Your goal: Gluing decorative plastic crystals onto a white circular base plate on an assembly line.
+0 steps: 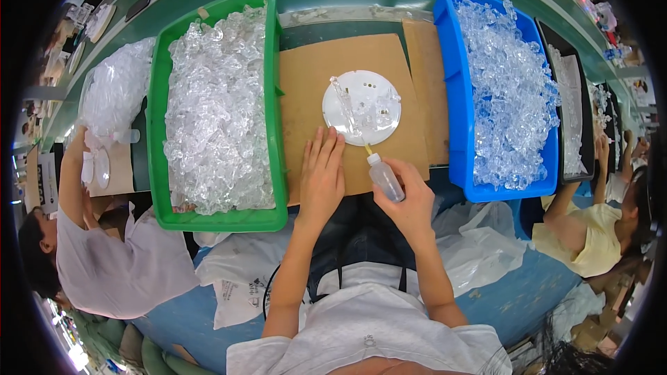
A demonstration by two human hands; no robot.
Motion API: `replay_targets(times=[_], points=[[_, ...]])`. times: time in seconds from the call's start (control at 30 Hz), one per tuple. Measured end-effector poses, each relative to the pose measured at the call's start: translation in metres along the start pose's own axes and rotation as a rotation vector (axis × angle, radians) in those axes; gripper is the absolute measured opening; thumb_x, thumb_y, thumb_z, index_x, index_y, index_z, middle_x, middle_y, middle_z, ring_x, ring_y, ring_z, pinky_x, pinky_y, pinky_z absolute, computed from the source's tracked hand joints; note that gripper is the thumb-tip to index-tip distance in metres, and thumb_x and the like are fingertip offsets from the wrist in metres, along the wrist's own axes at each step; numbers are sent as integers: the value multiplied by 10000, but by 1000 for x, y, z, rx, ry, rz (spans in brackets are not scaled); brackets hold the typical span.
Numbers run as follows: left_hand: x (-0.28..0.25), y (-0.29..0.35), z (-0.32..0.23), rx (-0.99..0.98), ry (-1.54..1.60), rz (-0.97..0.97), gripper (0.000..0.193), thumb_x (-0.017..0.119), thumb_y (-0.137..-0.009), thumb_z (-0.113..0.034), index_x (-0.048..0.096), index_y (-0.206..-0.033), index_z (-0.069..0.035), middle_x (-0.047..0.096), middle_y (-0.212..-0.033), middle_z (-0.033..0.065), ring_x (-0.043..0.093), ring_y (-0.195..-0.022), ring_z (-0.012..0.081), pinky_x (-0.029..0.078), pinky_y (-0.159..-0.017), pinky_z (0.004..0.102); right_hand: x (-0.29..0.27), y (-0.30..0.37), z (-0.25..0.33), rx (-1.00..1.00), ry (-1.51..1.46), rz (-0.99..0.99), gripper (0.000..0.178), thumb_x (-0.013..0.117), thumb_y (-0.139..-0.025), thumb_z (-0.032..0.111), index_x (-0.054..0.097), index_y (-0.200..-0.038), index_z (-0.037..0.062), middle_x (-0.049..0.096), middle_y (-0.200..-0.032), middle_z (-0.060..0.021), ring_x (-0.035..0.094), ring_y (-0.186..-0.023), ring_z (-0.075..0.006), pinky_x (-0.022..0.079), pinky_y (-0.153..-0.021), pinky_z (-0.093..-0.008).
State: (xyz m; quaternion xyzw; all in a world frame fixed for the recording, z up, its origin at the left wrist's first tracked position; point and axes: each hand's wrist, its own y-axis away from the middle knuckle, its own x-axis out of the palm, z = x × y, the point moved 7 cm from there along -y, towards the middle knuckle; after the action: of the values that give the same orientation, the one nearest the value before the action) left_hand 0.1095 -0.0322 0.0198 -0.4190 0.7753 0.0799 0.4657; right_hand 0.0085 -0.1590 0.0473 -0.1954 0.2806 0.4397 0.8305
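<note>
My right hand is closed round a small clear squeeze bottle with a white cap and a thin yellowish nozzle. The nozzle's tip is at the near rim of a round white plate. Several clear plastic pieces lie on that plate, among them a long narrow one on its left side. My left hand rests with fingers stretched out on a brown cardboard sheet, its fingertips near the plate's lower left edge. I see nothing held in it.
A green bin heaped with clear pieces stands left of the cardboard. On the right is a blue bin of similar pieces, beside a black tray. Other people work on both sides. Plastic bags hang below the table edge.
</note>
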Motion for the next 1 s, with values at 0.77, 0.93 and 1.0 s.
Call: replay_targets(times=[0.77, 0.93, 1.0], points=[[-29, -227, 31, -305, -16, -452, 160, 597, -805, -103, 594, -957, -51, 638, -766, 209, 611, -757, 419, 468, -635, 507, -19, -86, -66, 94, -456, -523, 537, 658, -857, 65, 382, -1309, -20, 473, -1283, -187, 481, -1201, -266, 373, -1030, -360], [-26, -347, 80, -227, 81, -506, 218, 604, -788, -84, 602, -1006, -70, 654, -827, 197, 615, -811, 406, 471, -708, 499, -14, -83, -62, 148, -363, -463, 525, 671, -841, 56, 411, -1292, -11, 493, -1271, -189, 493, -1197, -282, 378, -1021, -372], [-44, -369, 102, -88, 113, -640, 256, 608, -777, -66, 613, -1032, -71, 659, -899, 180, 614, -870, 381, 464, -783, 474, -3, -82, -53, 182, -297, -393, 516, 675, -835, 50, 426, -1283, -7, 505, -1259, -185, 498, -1193, -283, 381, -1016, -374]])
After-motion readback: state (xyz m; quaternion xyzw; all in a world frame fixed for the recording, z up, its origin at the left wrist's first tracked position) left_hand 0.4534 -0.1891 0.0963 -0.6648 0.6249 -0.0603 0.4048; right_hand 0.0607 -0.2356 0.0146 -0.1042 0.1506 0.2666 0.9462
